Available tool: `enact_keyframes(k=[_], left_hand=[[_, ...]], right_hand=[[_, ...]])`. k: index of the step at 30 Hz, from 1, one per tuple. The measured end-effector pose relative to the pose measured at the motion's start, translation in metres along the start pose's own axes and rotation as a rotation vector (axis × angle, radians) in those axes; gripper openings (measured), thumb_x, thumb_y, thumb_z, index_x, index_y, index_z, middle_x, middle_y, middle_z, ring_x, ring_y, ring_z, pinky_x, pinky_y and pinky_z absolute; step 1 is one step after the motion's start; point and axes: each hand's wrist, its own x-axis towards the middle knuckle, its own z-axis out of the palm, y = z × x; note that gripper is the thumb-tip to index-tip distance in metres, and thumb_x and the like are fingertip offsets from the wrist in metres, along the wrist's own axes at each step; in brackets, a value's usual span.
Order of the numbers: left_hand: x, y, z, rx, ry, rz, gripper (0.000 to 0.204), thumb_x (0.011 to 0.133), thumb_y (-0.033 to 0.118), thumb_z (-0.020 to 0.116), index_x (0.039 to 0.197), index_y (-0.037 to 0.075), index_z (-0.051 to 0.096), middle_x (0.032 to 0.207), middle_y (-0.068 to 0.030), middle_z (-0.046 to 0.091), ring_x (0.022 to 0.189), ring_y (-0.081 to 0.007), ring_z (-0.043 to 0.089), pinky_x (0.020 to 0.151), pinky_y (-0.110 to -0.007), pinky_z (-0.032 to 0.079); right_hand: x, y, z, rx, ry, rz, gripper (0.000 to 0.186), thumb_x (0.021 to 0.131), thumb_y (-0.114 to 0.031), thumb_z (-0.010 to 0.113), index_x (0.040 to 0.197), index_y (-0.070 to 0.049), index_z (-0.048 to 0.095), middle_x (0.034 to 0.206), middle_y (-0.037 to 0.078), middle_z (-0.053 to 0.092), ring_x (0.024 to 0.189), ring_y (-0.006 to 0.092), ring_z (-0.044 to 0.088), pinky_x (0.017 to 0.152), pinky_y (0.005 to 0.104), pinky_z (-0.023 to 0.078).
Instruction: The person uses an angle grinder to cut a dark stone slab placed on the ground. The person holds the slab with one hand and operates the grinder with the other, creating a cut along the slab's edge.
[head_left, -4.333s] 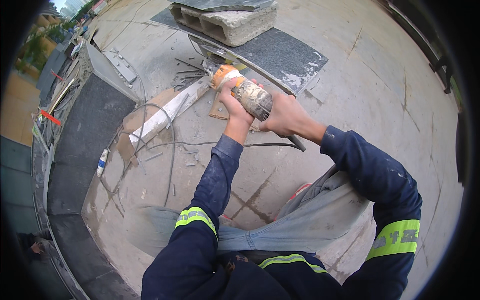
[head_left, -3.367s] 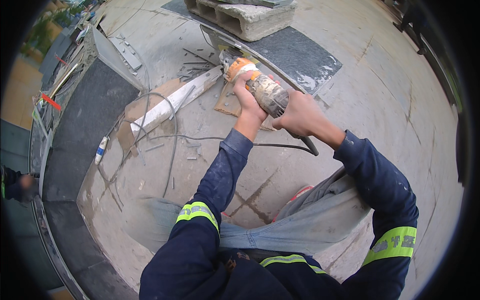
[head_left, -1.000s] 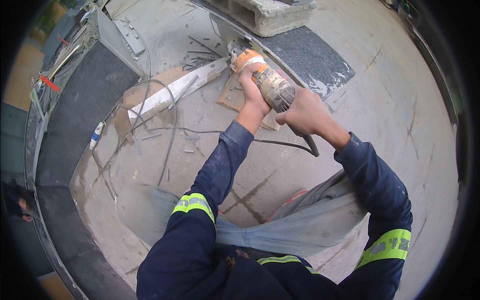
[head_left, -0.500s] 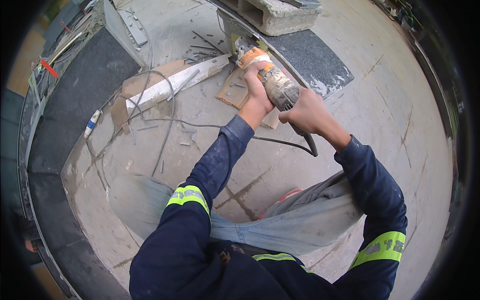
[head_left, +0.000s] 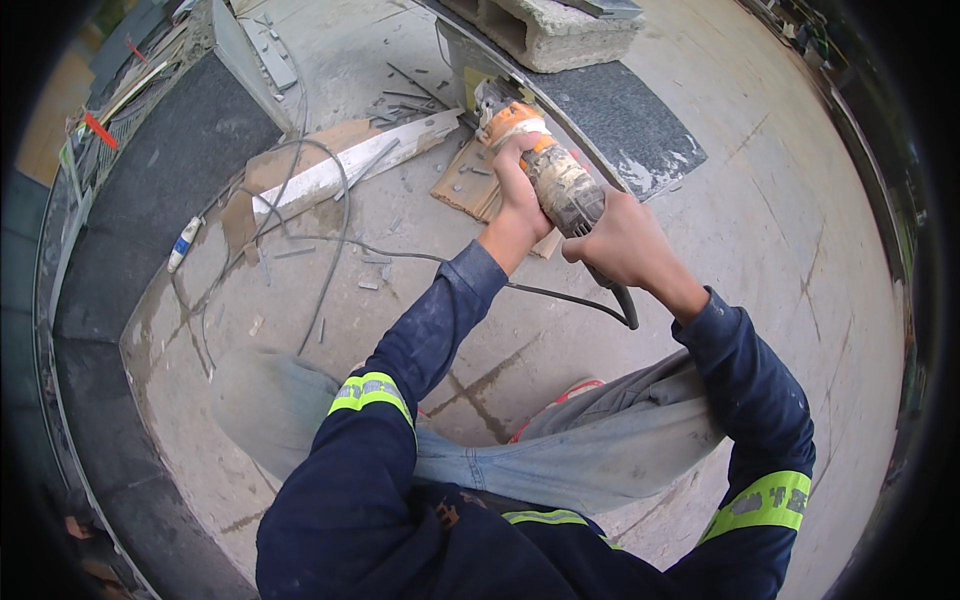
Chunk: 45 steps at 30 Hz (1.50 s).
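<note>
Left hand and right hand both grip a grinder, upper centre; the sleeve band, lower right, bears worn markings.

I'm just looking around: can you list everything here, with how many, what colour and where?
Angle grinder: one, orange and grey, upper centre
Panel: one, grey, behind the grinder's head
Stone slab: one, dark grey, upper right of centre
Hollow concrete block: one, pale grey, on the slab
Strip: one, white, floor left of the grinder
Offcuts: many, grey, scattered across the floor
Cable: at least one, dark grey, from the grinder's rear
Tube: one, white and blue, floor at left
Low wall: one, dark grey, left
Left hand: one, bare, around the grinder's middle
Right hand: one, bare, on its rear
</note>
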Motion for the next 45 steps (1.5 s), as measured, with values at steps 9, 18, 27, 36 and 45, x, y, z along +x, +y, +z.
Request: enact_keyframes(k=[9, 18, 27, 36, 45], left_hand=[[-0.005, -0.002, 0.001, -0.03, 0.004, -0.026, 0.055, 0.075, 0.039, 0.061, 0.114, 0.005, 0.041, 0.093, -0.0148, 0.057, 0.084, -0.0325, 0.061, 0.074, -0.045, 0.055], [0.004, 0.003, 0.003, 0.024, 0.032, 0.018, 0.055, 0.074, 0.04, 0.061, 0.108, 0.0, 0.045, 0.091, -0.0154, 0.058, 0.084, -0.0324, 0.061, 0.075, -0.044, 0.055], [0.025, 0.01, -0.008, 0.01, -0.019, 0.026, 0.054, 0.073, 0.039, 0.06, 0.108, 0.001, 0.045, 0.091, -0.0158, 0.057, 0.083, -0.0323, 0.061, 0.073, -0.044, 0.055], [0.033, 0.011, -0.008, -0.002, 0.039, 0.017, 0.053, 0.073, 0.038, 0.06, 0.109, 0.002, 0.046, 0.091, -0.0159, 0.058, 0.082, -0.0331, 0.061, 0.074, -0.045, 0.055], [0.014, 0.006, -0.002, 0.016, 0.015, 0.022, 0.053, 0.073, 0.038, 0.06, 0.108, 0.0, 0.045, 0.09, -0.0154, 0.058, 0.083, -0.0323, 0.062, 0.073, -0.044, 0.056]], right_hand=[[-0.011, -0.004, -0.007, 0.046, -0.036, -0.005, 0.056, 0.062, -0.029, 0.076, 0.094, 0.014, 0.057, 0.076, 0.027, 0.066, 0.074, 0.0377, 0.069, 0.07, 0.0397, 0.056], [0.004, 0.001, -0.002, 0.01, 0.002, -0.032, 0.055, 0.062, -0.03, 0.077, 0.091, 0.014, 0.059, 0.076, 0.029, 0.066, 0.077, 0.0394, 0.069, 0.071, 0.0408, 0.056], [0.022, -0.001, -0.003, 0.036, -0.039, -0.045, 0.057, 0.06, -0.034, 0.078, 0.089, 0.013, 0.062, 0.079, 0.027, 0.067, 0.079, 0.0383, 0.069, 0.072, 0.039, 0.056], [0.035, 0.003, 0.005, -0.021, -0.011, -0.032, 0.062, 0.06, -0.036, 0.078, 0.095, 0.012, 0.061, 0.085, 0.028, 0.067, 0.084, 0.0392, 0.069, 0.076, 0.0398, 0.055], [0.014, 0.002, 0.0, 0.016, -0.018, -0.029, 0.058, 0.059, -0.03, 0.077, 0.095, 0.011, 0.059, 0.083, 0.027, 0.067, 0.081, 0.038, 0.068, 0.076, 0.04, 0.055]])
